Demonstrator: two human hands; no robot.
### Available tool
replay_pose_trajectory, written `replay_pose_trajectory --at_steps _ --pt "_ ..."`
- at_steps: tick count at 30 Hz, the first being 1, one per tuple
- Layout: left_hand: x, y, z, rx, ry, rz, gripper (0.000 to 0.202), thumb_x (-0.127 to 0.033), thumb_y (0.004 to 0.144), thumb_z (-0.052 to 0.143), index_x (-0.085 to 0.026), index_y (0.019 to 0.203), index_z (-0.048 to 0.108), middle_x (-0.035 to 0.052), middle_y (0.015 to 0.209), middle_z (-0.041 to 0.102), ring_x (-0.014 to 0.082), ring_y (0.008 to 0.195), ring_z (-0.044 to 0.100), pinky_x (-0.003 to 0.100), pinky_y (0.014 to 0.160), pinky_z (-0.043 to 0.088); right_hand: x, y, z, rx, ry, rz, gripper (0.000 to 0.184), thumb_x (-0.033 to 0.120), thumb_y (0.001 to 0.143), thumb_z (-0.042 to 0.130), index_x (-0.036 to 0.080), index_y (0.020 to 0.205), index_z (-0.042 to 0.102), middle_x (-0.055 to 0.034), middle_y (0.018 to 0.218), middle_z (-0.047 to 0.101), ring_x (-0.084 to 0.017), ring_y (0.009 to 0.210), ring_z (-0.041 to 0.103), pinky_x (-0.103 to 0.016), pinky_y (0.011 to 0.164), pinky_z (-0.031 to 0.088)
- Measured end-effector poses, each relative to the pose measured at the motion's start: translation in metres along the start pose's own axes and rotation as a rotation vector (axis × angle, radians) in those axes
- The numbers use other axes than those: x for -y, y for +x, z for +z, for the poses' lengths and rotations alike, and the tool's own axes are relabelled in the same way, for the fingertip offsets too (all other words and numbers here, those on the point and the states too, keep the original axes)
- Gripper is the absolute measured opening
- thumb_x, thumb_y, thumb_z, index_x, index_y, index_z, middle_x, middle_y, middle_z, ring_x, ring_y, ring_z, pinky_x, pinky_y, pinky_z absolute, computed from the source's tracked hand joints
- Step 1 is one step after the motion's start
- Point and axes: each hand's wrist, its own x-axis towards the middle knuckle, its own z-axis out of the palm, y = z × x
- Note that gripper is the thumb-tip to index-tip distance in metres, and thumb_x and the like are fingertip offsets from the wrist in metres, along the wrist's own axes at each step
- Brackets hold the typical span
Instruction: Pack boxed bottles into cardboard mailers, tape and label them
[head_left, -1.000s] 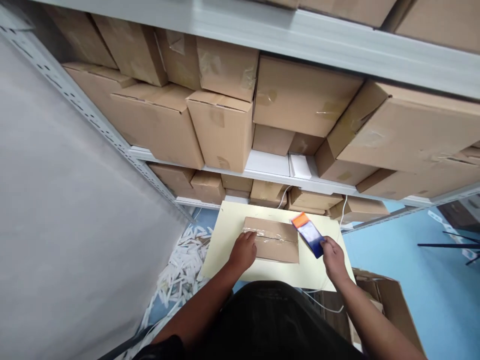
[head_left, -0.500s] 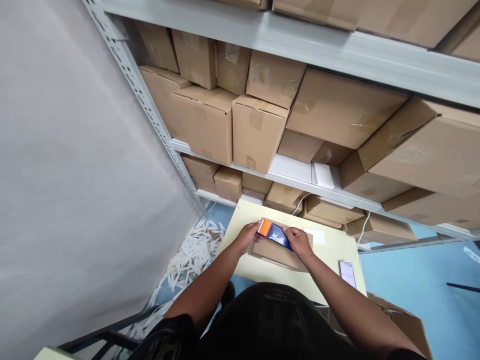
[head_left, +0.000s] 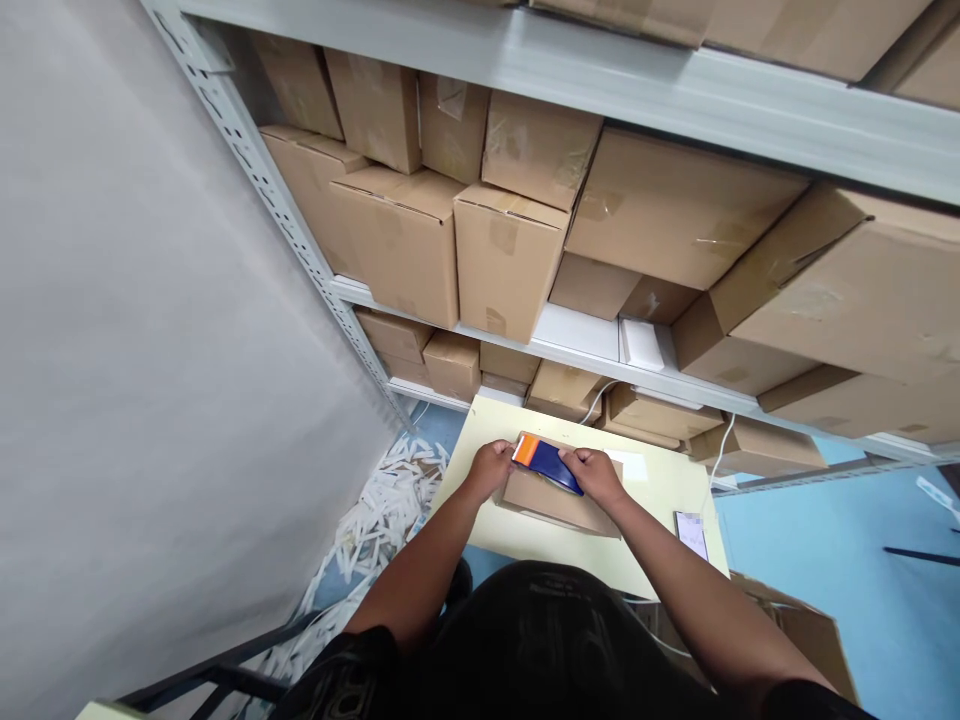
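A flat brown cardboard box [head_left: 559,500] lies on a pale yellow table [head_left: 660,490]. Over the box I hold a slim blue packet with an orange end [head_left: 544,458]. My left hand [head_left: 491,467] grips its orange end with curled fingers, and my right hand [head_left: 596,473] is closed on its blue end. The packet rests on or just above the top of the box; I cannot tell which.
A phone [head_left: 691,533] lies on the table's right part. Grey metal shelving [head_left: 600,350] packed with cardboard boxes stands right behind the table. White scraps [head_left: 382,500] litter the blue floor at the left. An open carton [head_left: 810,630] sits at the lower right. A grey wall fills the left.
One second ago my right hand alone held the packet beside the box and my left hand lay on the box. Now both hands hold the packet over the box.
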Motion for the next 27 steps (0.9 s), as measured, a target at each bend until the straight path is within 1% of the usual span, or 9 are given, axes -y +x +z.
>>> replay_pose_trajectory --at_steps 5,8,13,16,18,21,24,27 --pt "0.013 0.003 -0.019 -0.086 0.113 0.058 0.032 -0.045 0.088 0.054 -0.018 0.082 0.069 0.0021 0.067 0.066 0.0169 0.064 0.062 0.027 0.063 0.047 0.003 -0.001 -0.016 0.024 -0.15 0.03 0.061 0.071 0.084 0.057 0.023 0.048 0.043 0.0039 0.046 0.041 -0.014 0.05 0.043 -0.027 0.052 0.029" --pt "0.024 0.007 -0.023 -0.147 0.193 0.079 0.032 -0.046 0.088 0.055 -0.019 0.081 0.07 0.0022 0.068 0.067 0.0181 0.066 0.063 0.028 0.067 0.047 0.006 -0.002 -0.021 0.027 -0.221 0.045 0.059 0.069 0.085 0.055 0.023 0.048 0.046 0.0025 0.046 0.046 -0.015 0.05 0.047 -0.027 0.052 0.03" --pt "0.033 0.015 -0.017 -0.218 0.268 0.084 0.032 -0.041 0.092 0.051 -0.019 0.081 0.071 0.0034 0.069 0.068 0.02 0.071 0.066 0.03 0.073 0.047 0.016 -0.001 -0.022 0.023 -0.336 0.042 0.059 0.065 0.087 0.054 0.024 0.047 0.047 0.0012 0.046 0.049 -0.016 0.051 0.048 -0.028 0.054 0.031" --pt "0.035 0.018 -0.016 -0.222 0.287 0.085 0.032 -0.041 0.092 0.051 -0.019 0.08 0.071 0.0034 0.07 0.069 0.0203 0.073 0.066 0.03 0.075 0.048 0.017 0.0 -0.028 0.044 -0.371 0.072 0.058 0.064 0.088 0.053 0.024 0.047 0.049 0.001 0.046 0.049 -0.016 0.051 0.048 -0.028 0.054 0.03" --pt "0.037 0.02 -0.013 -0.216 0.295 0.083 0.032 -0.042 0.092 0.051 -0.019 0.081 0.071 0.0032 0.07 0.069 0.0205 0.073 0.066 0.03 0.076 0.048 0.016 0.002 -0.031 0.067 -0.39 0.067 0.058 0.063 0.089 0.053 0.023 0.048 0.05 0.0006 0.047 0.05 -0.016 0.052 0.049 -0.028 0.055 0.03" --pt "0.043 0.021 -0.003 -0.202 0.297 0.069 0.033 -0.042 0.094 0.051 -0.019 0.083 0.071 0.0046 0.075 0.071 0.0214 0.079 0.067 0.031 0.079 0.049 0.014 0.003 -0.033 0.089 -0.41 0.056 0.056 0.062 0.091 0.053 0.023 0.05 0.055 -0.0002 0.05 0.053 -0.016 0.055 0.051 -0.028 0.057 0.03" --pt "0.053 0.021 0.01 -0.183 0.286 0.03 0.035 -0.047 0.096 0.051 -0.017 0.097 0.07 0.0077 0.085 0.074 0.0225 0.083 0.069 0.032 0.079 0.051 0.013 0.005 -0.032 0.103 -0.434 0.072 0.054 0.061 0.092 0.054 0.023 0.054 0.063 -0.0016 0.054 0.059 -0.017 0.059 0.055 -0.028 0.058 0.031" --pt "0.059 0.019 0.015 -0.156 0.282 -0.008 0.044 -0.051 0.096 0.052 -0.014 0.115 0.066 0.0114 0.089 0.075 0.0244 0.081 0.072 0.037 0.079 0.055 0.015 0.006 -0.029 0.124 -0.473 0.067 0.052 0.062 0.091 0.056 0.024 0.058 0.068 -0.0031 0.06 0.065 -0.019 0.064 0.058 -0.028 0.058 0.03"
